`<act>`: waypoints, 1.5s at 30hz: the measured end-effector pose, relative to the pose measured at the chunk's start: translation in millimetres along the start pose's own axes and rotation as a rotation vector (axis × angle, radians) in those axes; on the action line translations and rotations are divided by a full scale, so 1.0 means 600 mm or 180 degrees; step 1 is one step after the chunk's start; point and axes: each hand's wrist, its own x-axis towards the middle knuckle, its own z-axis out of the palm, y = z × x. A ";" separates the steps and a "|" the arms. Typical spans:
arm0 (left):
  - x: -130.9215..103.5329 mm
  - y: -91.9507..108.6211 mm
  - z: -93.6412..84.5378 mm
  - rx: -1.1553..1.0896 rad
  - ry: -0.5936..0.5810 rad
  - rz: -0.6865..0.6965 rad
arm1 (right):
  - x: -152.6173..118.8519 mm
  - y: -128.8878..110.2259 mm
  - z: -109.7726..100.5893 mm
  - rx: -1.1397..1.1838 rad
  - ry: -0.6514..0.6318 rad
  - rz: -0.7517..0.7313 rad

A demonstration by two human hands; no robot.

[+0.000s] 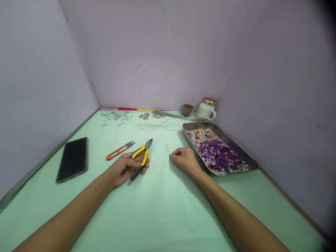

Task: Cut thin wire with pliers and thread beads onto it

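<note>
Head view: left of the bead tray (pixel 237 147), the left hand (pixel 123 168) gripped yellow-and-black pliers (pixel 147 148); the right hand (pixel 186 159), just beside the tray, pinched thin wire (pixel 167 149) between its fingers. Orange snips (pixel 123 148) lay farther left.

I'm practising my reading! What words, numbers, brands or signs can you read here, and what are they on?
There are none that I can read.
White mug with a gold-coloured lid: faint marks on its side, too blurred to read.
Yellow-and-black metal pliers in the left hand: no lettering clear enough to read.
Black rectangular phone: dark screen, no readable text.
</note>
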 end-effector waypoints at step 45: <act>-0.009 0.000 0.009 0.0122 0.0012 0.0112 | -0.012 -0.016 -0.011 -0.1500 0.0044 -0.0728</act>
